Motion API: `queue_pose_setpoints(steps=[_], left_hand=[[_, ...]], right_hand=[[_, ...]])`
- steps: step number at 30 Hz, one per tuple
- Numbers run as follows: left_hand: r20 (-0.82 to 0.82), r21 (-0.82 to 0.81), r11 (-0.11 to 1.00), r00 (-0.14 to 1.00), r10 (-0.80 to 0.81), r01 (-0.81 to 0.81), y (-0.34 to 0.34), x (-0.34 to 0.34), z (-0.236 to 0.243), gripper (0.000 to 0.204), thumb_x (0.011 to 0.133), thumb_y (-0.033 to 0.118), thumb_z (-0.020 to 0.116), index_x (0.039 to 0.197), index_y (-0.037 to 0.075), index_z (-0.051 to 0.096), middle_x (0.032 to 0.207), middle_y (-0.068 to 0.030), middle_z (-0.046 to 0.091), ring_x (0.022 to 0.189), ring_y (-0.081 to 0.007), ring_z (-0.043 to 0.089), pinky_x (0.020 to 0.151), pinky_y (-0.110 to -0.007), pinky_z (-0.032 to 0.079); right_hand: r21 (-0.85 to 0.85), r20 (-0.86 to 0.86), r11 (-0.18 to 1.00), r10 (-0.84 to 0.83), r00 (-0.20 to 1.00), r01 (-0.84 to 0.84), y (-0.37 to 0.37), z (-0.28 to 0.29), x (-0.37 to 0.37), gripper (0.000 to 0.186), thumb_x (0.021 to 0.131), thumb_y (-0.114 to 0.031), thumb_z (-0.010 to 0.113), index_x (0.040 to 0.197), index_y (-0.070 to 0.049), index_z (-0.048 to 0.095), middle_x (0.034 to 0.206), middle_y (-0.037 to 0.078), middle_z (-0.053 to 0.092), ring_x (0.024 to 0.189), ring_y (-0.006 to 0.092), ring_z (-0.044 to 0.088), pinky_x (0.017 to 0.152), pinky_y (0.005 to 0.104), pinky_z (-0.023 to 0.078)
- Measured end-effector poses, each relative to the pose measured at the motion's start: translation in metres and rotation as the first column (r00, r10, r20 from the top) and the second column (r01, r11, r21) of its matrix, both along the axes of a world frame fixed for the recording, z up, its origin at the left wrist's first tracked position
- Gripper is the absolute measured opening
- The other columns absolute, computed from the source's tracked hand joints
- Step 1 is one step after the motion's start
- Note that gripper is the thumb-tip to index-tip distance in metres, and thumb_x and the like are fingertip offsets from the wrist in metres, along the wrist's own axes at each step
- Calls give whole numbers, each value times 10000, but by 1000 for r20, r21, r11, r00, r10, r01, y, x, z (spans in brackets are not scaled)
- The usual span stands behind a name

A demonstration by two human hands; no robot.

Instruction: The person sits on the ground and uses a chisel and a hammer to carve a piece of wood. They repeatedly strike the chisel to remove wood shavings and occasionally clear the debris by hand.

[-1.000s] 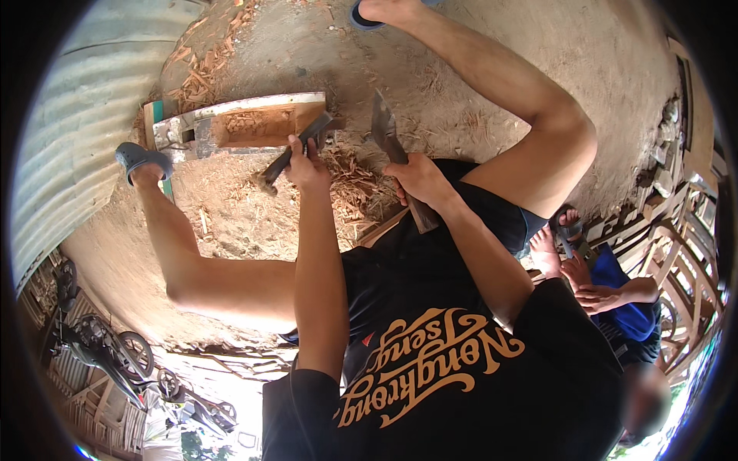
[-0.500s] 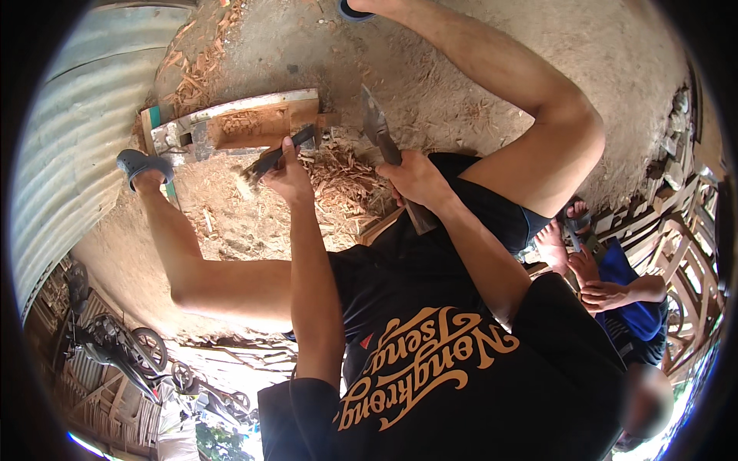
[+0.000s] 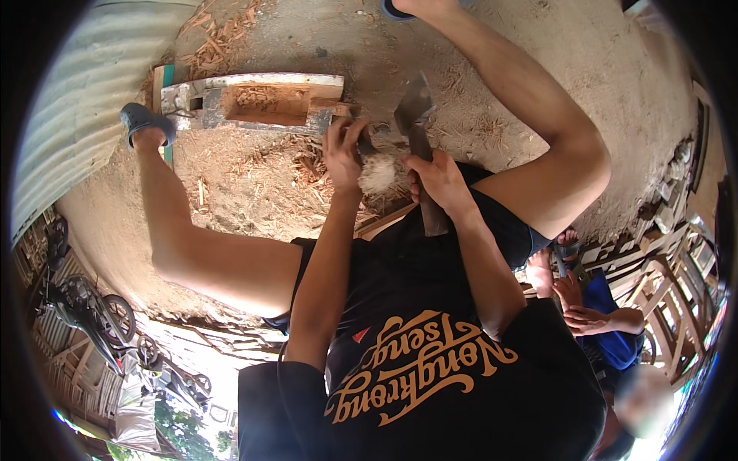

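Note:
My left hand (image 3: 344,157) is closed around a chisel (image 3: 367,144), mostly hidden by the fingers. Its pale, frayed handle end (image 3: 378,174) points toward my body. My right hand (image 3: 444,183) grips the wooden handle of a hatchet (image 3: 415,104), whose flat metal head points away from me. Just beyond my left hand lies a thick wooden block (image 3: 327,80) with worn white paint. A long recess (image 3: 270,104) is cut into it, with chips inside, and a small square hole sits near its left end.
Wood shavings (image 3: 296,165) cover the dirt floor between my legs. A corrugated metal sheet (image 3: 69,107) stands at left, with a motorbike (image 3: 84,307) at lower left. Another person (image 3: 615,323) sits close at right, by stacked timber (image 3: 669,296).
My left hand has moved right, off the block and nearer the hatchet. The chisel has turned, its frayed end swinging from lower left to lower right. The hatchet has shifted slightly right.

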State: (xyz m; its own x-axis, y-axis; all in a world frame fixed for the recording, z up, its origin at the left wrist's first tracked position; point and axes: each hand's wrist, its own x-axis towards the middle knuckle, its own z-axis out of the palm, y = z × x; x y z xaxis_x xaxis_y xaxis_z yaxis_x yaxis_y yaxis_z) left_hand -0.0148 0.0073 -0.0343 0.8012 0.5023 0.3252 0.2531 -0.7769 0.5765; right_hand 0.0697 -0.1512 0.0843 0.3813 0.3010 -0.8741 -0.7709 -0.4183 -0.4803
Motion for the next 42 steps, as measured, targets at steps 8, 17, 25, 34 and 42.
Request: queue_pose_setpoints(steps=[8,17,25,34,42], left_hand=[[-84,-139,990,996,13,-25,-13,14,21,384,735,-25,639,1067,154,716,1030,-100,557,897,-316,569,814,-423,473],[8,-185,982,999,-47,48,-15,19,40,362,703,15,709,1057,86,676,1076,-111,587,1080,-325,568,995,-462,440],[241,-455,880,970,-26,137,-15,35,18,228,826,58,722,808,40,496,741,-145,539,795,-375,602,956,-491,500],[288,-445,889,957,25,111,-11,38,19,269,852,115,740,781,46,490,708,-129,519,727,-352,550,797,-446,484],[240,-532,839,971,17,117,5,42,21,375,820,220,787,670,57,484,660,-97,511,656,-310,500,674,-406,414]], right_hand=[[81,-21,987,-141,990,142,10,10,-7,477,907,-472,695,915,-33,510,655,31,493,493,121,504,447,283,442],[92,-77,986,-133,988,139,20,14,-5,393,884,-355,741,998,-41,533,721,36,457,522,121,468,463,282,411],[123,-70,973,-189,979,197,21,6,-2,387,898,-336,683,1084,-29,539,784,37,472,540,127,429,488,295,402],[154,-66,976,-146,987,155,26,4,-1,407,924,-384,652,1117,-49,525,778,39,460,557,126,433,496,287,397],[89,162,990,-124,979,110,13,36,-15,370,1004,-407,552,1041,-41,512,681,54,482,479,135,445,443,297,396]])
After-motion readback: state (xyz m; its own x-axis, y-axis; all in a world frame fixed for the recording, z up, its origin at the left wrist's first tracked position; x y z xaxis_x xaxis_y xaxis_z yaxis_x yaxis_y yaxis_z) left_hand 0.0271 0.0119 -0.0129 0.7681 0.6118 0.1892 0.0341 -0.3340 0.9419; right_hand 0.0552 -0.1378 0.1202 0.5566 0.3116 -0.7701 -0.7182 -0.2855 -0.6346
